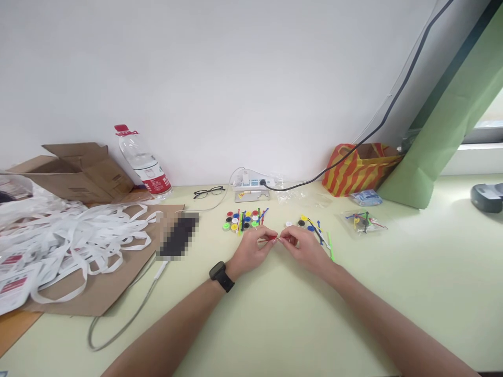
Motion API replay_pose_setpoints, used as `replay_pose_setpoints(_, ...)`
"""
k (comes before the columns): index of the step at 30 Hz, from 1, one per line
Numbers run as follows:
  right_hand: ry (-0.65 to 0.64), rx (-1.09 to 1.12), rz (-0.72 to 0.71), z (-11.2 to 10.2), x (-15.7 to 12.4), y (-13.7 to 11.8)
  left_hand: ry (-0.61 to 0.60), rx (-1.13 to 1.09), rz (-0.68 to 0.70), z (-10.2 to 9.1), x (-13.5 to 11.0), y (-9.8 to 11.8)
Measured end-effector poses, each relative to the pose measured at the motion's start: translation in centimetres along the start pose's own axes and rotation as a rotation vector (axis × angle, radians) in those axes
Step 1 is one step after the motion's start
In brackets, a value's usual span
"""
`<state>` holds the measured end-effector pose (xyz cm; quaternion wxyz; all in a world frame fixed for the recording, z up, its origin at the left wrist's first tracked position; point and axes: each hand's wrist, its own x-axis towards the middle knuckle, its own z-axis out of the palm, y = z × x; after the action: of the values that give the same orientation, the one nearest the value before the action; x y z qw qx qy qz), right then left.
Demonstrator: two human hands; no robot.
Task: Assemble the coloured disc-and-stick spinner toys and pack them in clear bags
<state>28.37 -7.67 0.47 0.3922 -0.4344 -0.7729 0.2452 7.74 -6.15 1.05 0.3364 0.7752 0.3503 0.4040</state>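
White packs [74, 241]: out at the left end, straps tangled all over, heaped on a brown cardboard sheet [113, 290].
Cardboard box [92, 178]: right behind that heap, flaps up, near the wall.
Bottle [151, 175]: here by the far edge of the tabletop [393, 283], clear, red cap on, leaning in this view.
Dark pixelated rectangle [178, 238]: at the sheet's right side, a pale cable [143, 303] looping from it toward the near edge.
Eyeglasses [208, 192]: folded out near the far edge, left of the white power strip [247, 180].
Left cluster [241, 221]: colourful discs and sticks, packed close, just beyond the left hand.
Left hand [251, 251]: black watch [222, 276] on the wrist, grip pinched on the red piece.
Red piece [272, 237]: there it is, small and slim, between the two hands, midway along the tabletop, well back from the near edge.
Right hand [306, 248]: grip closed, fingertips together at the piece's right end; what they pinch is too small to tell.
Right cluster [302, 223]: more discs and sticks, just beyond this hand and partly hidden by it; a green stick [330, 245] lies beside the hand.
Striped bag [356, 170]: red and yellow, at the far edge.
Clear packet [363, 222]: coloured pieces inside, nearer than the bag.
Dark device [487, 198]: over at the right end, cut off by the view.
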Motion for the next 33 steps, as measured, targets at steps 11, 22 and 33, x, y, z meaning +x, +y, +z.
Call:
replay_pose_setpoints(11,-0.106,0.332,0.078,-1.5,0.6,-0.7,-0.129,-0.473,-0.194,-0.8,0.4,1.7)
replay_pose_setpoints(22,0.155,0.191,0.051,-1.7,0.2,-1.3,-0.039,-0.683,-0.371,-0.8,0.8,-0.2)
replay_pose_setpoints(33,-0.115,0.536,0.137,-2.4,0.5,0.2,-0.006,-0.76,-0.395,-0.9,0.9,-0.7)
